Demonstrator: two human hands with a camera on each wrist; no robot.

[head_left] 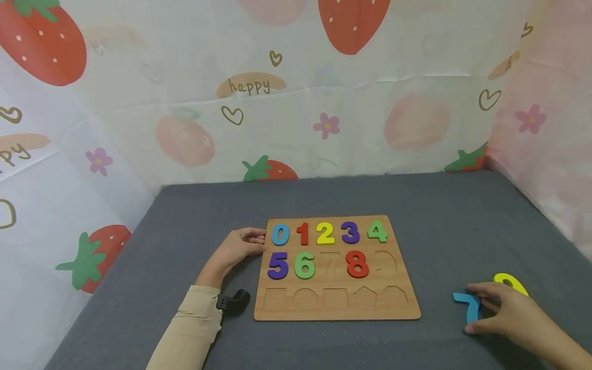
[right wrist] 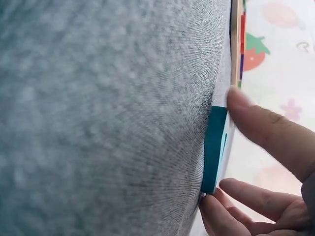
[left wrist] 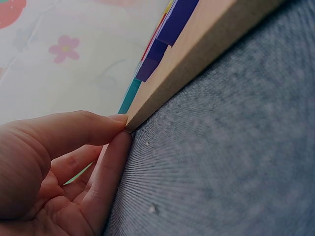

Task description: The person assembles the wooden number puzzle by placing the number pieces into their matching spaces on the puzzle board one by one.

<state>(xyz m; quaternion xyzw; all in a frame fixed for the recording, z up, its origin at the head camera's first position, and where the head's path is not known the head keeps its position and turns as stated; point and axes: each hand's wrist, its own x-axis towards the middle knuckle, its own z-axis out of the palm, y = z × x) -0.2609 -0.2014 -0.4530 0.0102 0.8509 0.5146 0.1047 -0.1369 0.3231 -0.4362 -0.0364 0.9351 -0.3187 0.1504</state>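
Observation:
A wooden number board (head_left: 337,312) lies flat on the cloth, with coloured numbers 0 to 6 and 8 in its upper two rows. My left hand (head_left: 238,247) pinches its left edge; in the left wrist view the thumb (left wrist: 83,129) and a finger meet at the board's corner. Off to the right, my right hand (head_left: 511,312) holds a blue number 7 (head_left: 473,307) between thumb and fingers, low over the cloth. The right wrist view shows the 7 (right wrist: 214,147) edge-on, thumb at one end and fingertips at the other. Behind that hand a yellow number piece (head_left: 509,280) is partly hidden.
Outlined recesses for 7 and 9 show in the board's middle row, and a row of shaped outlines (head_left: 335,297) runs along its front. Dark grey cloth (head_left: 139,288) covers the table. A strawberry-print curtain (head_left: 351,103) stands behind and at both sides.

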